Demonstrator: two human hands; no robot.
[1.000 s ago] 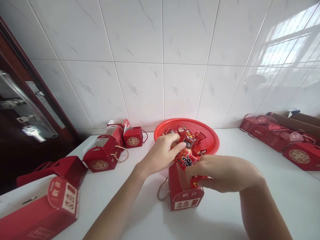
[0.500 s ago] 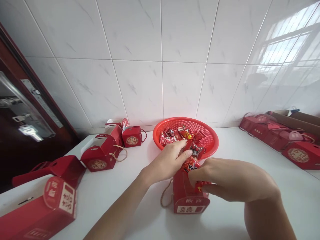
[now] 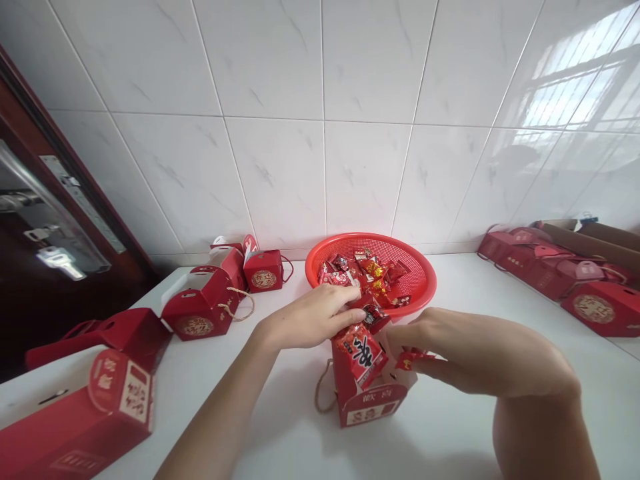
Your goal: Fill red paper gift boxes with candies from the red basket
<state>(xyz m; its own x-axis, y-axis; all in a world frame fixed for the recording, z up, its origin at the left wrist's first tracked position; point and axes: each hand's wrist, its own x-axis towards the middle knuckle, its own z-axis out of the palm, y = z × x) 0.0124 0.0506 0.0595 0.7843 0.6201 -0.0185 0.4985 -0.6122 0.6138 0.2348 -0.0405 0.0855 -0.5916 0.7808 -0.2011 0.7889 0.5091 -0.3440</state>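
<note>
A red gift box [image 3: 376, 405] stands with its top open on the white counter in front of me. My left hand [image 3: 313, 317] is closed at the box's far end, its thumb against a red snack packet [image 3: 361, 357] with black lettering that lies over the left part of the opening. A darker wrapped packet [image 3: 373, 313] sits by the same fingertips. Over the right side of the box, my right hand [image 3: 450, 350] pinches a small red candy packet [image 3: 409, 359]. My right hand's index fingertip is partly hidden by the box.
A red plastic basket [image 3: 424, 267] of wrapped candies stands behind the box. Several red gift boxes [image 3: 197, 313] line the left side of the counter. More boxes [image 3: 597, 310] and a brown carton [image 3: 595, 240] stand at right. A tiled wall [image 3: 280, 187] closes the back.
The box has tilted slightly and shifted left. My left hand has moved left with the snack packet, which now shows more fully. My right hand has moved a little right with the small candy packet.
</note>
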